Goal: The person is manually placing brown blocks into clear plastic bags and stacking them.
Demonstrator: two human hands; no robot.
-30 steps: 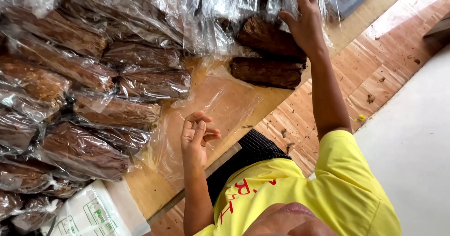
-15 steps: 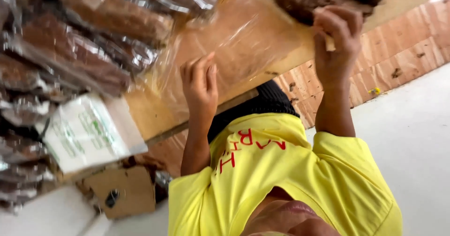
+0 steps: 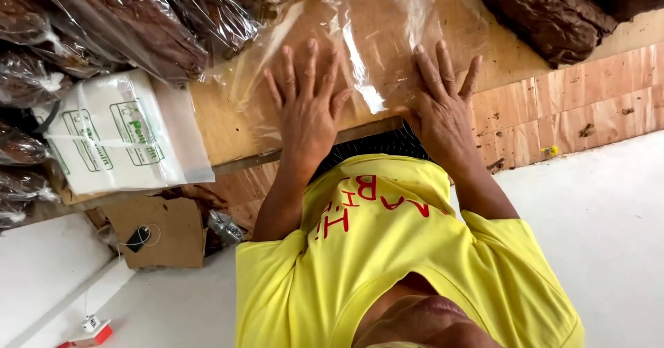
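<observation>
My left hand (image 3: 304, 109) and my right hand (image 3: 443, 106) both lie palm down, fingers spread, on an empty clear plastic bag (image 3: 373, 43). The bag is spread flat on a wooden table (image 3: 214, 130) just in front of my yellow shirt. Neither hand grips anything. Dark brown bundles wrapped in clear plastic (image 3: 138, 23) are stacked beyond my left hand. Unwrapped dark brown bundles (image 3: 546, 9) lie beyond my right hand.
A white pack of bags with green print (image 3: 117, 137) rests on the table's left part. Below the table edge are a cardboard box (image 3: 155, 230) and a small red and white object (image 3: 90, 331) on the pale floor. Brown tiles (image 3: 581, 120) face the table's side at right.
My right hand came back from the far brown bundles, and my left hand uncurled. Both now press flat on the clear bag. The view shifted toward the table's near edge.
</observation>
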